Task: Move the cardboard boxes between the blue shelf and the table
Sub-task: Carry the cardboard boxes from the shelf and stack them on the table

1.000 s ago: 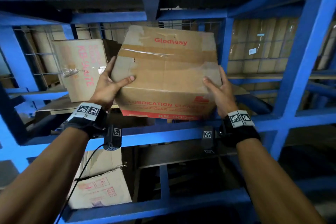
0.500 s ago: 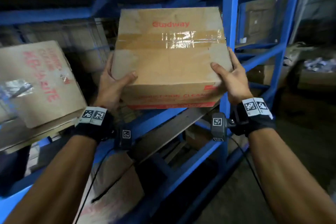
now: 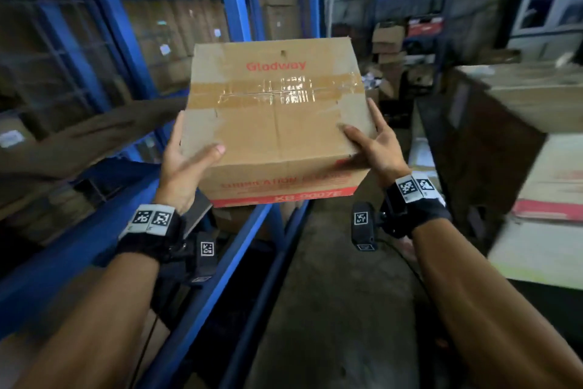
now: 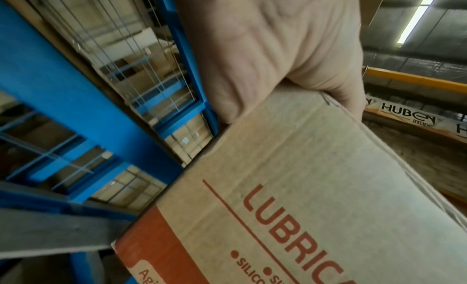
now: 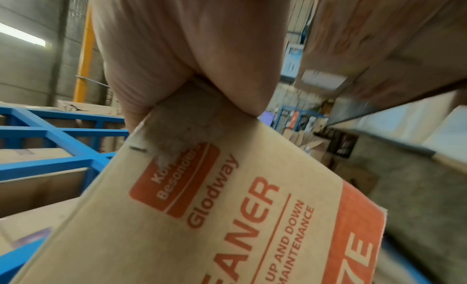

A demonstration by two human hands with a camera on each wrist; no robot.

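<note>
I carry a taped cardboard box (image 3: 277, 123) printed "Glodway" in the air in front of me, clear of the blue shelf (image 3: 233, 10) on the left. My left hand (image 3: 183, 164) grips its near left corner, thumb on the top face and fingers along the side. My right hand (image 3: 375, 142) grips the near right corner the same way. The left wrist view has the left hand (image 4: 265, 48) wrapped over the box (image 4: 303, 188) edge. The right wrist view shows the right hand (image 5: 177, 48) clamped on a torn corner of the box (image 5: 227, 208).
Other cardboard boxes (image 3: 79, 136) lie blurred on the shelf at left. At right stands a pale table (image 3: 536, 256) with a large box (image 3: 520, 95) and a red-banded box (image 3: 561, 186) on it. A grey floor aisle (image 3: 331, 309) runs between shelf and table.
The box has come out of the shelf bay and swung to the right with both hands holding it. My view has turned right, so the aisle and table now show.
</note>
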